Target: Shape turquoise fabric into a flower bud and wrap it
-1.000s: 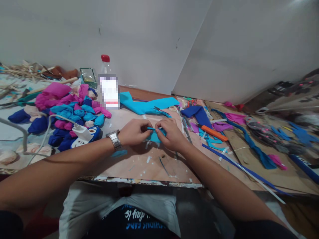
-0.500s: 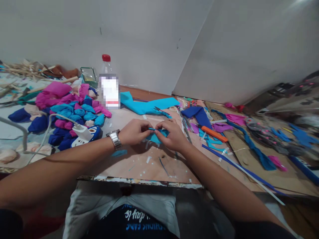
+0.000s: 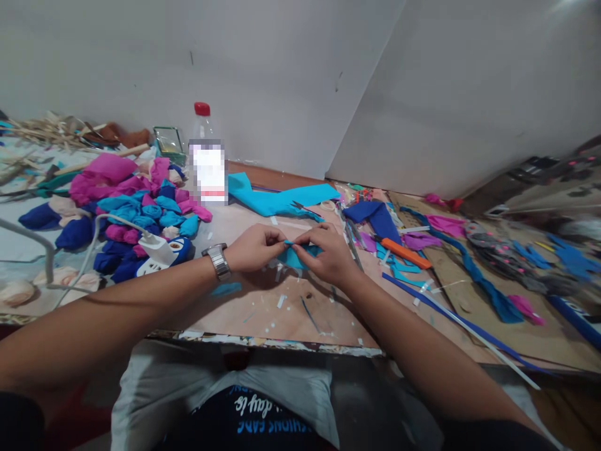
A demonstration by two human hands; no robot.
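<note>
Cloth (image 3: pixel 282 200) lies behind the left hand (image 3: pixel 256 248) — power strip (image 3: pixel 154 267) left, cardboard (image 3: pixel 462 307) right.

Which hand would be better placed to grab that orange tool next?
Probably the right hand: the orange tool lies to its right, with the left hand farther away. Both pinch the blue piece, so the right would have to let go.

On my feed, the blue cloth's (image 3: pixel 293 258) upper edge, a longer strip at the fingers (image 3: pixel 307 239) a second ago, now shows only a short tip.

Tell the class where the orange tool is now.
In the head view, the orange tool lies right of the right hand, beside light-blue scraps.
</note>
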